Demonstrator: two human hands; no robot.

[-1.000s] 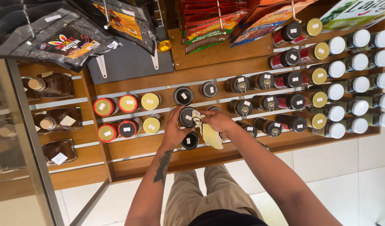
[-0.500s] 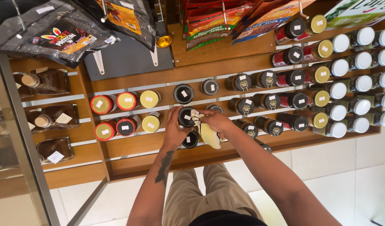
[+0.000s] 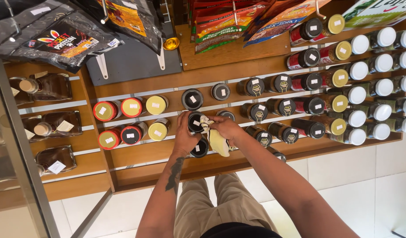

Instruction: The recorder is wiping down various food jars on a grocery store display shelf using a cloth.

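I look down at wooden shelves (image 3: 137, 152) lined with jars. My left hand (image 3: 184, 135) grips a dark jar with a black lid (image 3: 196, 121) on the middle shelf. My right hand (image 3: 227, 128) holds a pale yellow cloth (image 3: 217, 140) pressed against that jar's side. Another black-lidded jar (image 3: 199, 148) sits just below, between my hands. My left forearm bears a tattoo.
Red- and yellow-lidded jars (image 3: 131, 108) stand to the left, dark and white-lidded jars (image 3: 357, 81) to the right. Snack bags (image 3: 57, 37) hang above. Brown bottles (image 3: 44, 88) lie on left shelves. A glass door frame (image 3: 18, 145) runs along the left. White tiled floor below.
Both hands stay on the same jar; the cloth has shifted slightly against it. The view has drifted a little.
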